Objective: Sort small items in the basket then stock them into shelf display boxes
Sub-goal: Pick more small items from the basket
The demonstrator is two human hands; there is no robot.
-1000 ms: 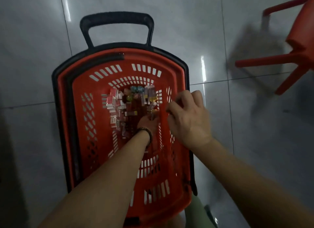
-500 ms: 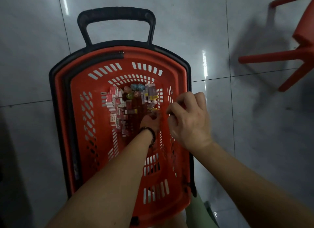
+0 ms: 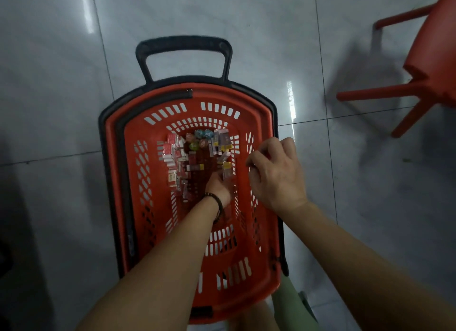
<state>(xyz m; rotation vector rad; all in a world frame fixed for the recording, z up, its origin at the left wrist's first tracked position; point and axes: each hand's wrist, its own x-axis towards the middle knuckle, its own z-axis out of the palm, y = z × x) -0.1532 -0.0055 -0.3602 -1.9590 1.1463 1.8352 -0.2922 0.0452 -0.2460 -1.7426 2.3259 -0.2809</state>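
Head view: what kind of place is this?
Probably a small shop or its stockroom, though no shelves show. A red plastic shopping basket with a black pull handle sits on glossy floor tiles, holding small boxed goods; a red plastic chair stands nearby.

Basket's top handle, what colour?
The handle is black, unlike the red basket. The head view shows it clearly, at the basket's far end.

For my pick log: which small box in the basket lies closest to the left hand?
The yellow-topped box, right beside the left hand; the red-and-white boxes lie farther left.
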